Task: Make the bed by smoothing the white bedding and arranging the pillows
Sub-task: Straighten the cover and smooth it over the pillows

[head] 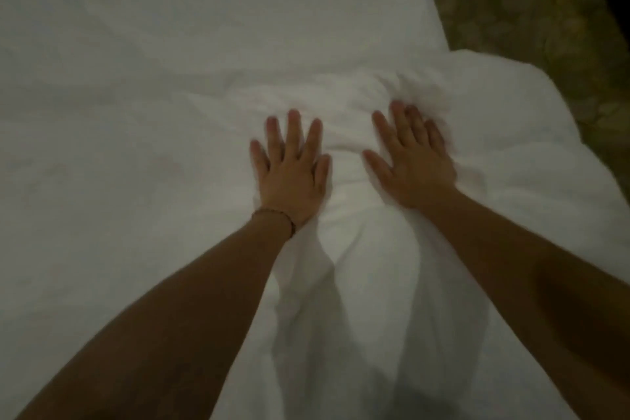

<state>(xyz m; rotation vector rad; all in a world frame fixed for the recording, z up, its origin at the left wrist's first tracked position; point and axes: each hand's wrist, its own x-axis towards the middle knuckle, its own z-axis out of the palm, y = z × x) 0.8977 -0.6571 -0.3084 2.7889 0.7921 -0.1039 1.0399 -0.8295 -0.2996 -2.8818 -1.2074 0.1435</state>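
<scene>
Head view: the bedding (pixel 170 78) fills nearly the whole frame, lying fairly flat from nine to twelve o'clock but bunched into a ridge of creases (pixel 344 119) just past your fingertips, near centre. A fold also hangs down toward six o'clock between your forearms. Your left hand (pixel 291 170) lies flat on the cloth with fingers spread straight, gripping nothing. Your right hand (pixel 410 160), just beside it toward three o'clock, also presses palm down with fingers extended; its fingertips are blurred against a puffed corner of bedding (pixel 504 102), so I cannot tell whether they catch any cloth. A thin bracelet (pixel 274 215) circles your left wrist. Patterned carpet (pixel 531 10) shows at one to two o'clock. No pillows are in view. By my reckoning, smoothing is under way, not finished: the central ridge and right corner need flattening, and the pillows remain to arrange.
</scene>
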